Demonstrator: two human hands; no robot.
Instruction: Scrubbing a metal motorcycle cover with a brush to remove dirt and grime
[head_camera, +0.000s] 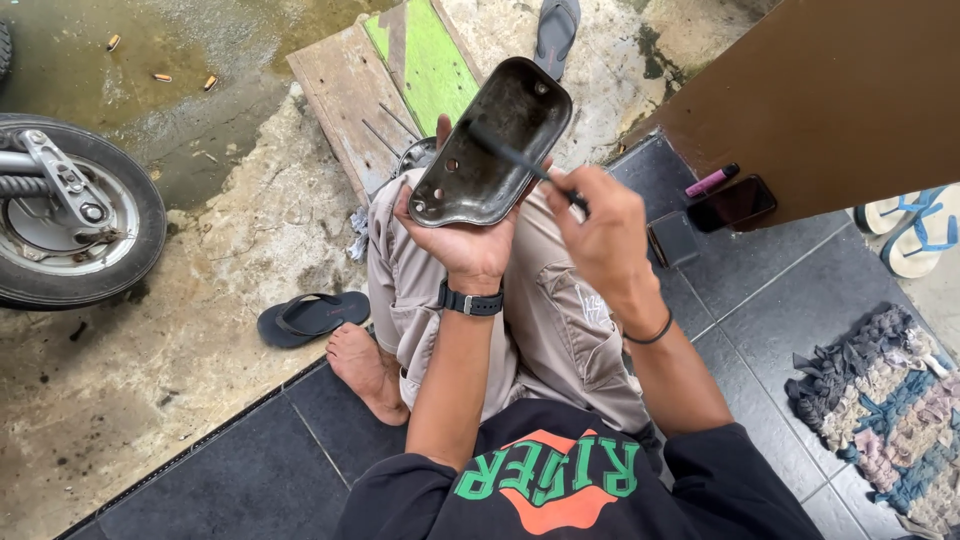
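Note:
My left hand (462, 237) holds up a dark, dirty metal cover (492, 140) with a curved rim and a few small holes, its hollow side facing me. My right hand (597, 225) grips a thin dark brush-like tool (512, 156) whose tip rests inside the cover. Both hands are above my knees, and I sit cross-legged in beige trousers on dark floor tiles. A black watch is on my left wrist and a thin black band on my right.
A scooter wheel (70, 215) stands at the left on wet concrete. A wooden board with a green stripe (385, 70) lies ahead. Black flip-flops (312, 316) lie nearby. A phone (735, 203), a pink tube (711, 181) and a rag rug (885, 395) are at the right.

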